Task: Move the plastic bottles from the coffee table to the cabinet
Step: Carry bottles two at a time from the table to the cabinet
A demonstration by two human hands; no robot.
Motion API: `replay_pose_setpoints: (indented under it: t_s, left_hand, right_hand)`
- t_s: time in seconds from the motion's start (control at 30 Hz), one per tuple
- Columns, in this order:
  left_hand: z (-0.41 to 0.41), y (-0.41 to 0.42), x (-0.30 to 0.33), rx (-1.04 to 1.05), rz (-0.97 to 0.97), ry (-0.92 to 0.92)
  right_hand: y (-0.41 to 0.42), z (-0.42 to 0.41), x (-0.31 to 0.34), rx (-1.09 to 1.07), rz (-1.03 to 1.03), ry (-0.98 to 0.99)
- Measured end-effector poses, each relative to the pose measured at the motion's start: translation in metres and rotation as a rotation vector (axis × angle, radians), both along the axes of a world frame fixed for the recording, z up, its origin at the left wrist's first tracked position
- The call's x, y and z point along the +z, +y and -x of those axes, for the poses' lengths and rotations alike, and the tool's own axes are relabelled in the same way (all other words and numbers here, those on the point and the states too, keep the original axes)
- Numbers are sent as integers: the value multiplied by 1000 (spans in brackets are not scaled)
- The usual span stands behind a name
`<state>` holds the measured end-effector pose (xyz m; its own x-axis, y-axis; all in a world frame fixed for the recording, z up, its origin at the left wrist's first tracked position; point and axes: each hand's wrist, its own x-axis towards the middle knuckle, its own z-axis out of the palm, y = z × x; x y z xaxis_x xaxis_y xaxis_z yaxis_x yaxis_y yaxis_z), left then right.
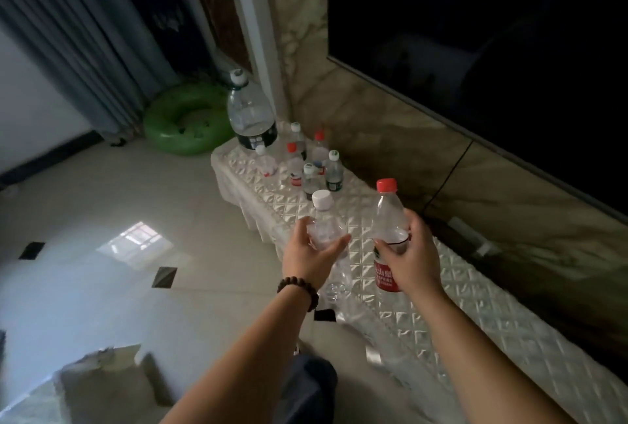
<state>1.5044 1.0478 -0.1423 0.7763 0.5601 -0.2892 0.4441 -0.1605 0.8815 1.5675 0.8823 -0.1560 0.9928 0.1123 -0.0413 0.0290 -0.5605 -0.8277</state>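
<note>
My left hand (pixel 311 255) grips a clear plastic bottle with a white cap (pixel 323 216). A clear bottle with a red cap and red label (pixel 388 216) is held upright in my right hand (pixel 409 253). Both bottles hang above the near part of the low cabinet, which is draped in a quilted white cover (pixel 452 294). At the cabinet's far end stand several small bottles (pixel 314 165) with red, white and green caps, beside one large clear bottle with a dark label (pixel 249 114).
A dark TV screen (pixel 492 43) hangs on the marbled wall above the cabinet, with a cable and power strip (pixel 470 233) behind. A green inflatable ring (pixel 187 117) lies on the tiled floor by grey curtains. A covered table corner (pixel 102 383) sits at lower left.
</note>
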Motion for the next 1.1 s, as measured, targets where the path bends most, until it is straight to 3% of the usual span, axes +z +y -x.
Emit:
replay_pose_setpoints:
  t_s: [0.27,0.5,0.77,1.1]
  left_hand:
    - [-88,66,-26,-167,-76,71]
    - [-141,84,-74,-175,-93,115]
    - [-197,76,-156,-139,-82,173]
    - [-228,78,-244,-226,-120,300]
  right_hand:
    - [52,-56,-18,-190,-28,101]
    - [68,-99,-46,-277,-63,166]
    - [85,-185,-132,-200,-77,277]
    - [100,-233,-232,-192,123,318]
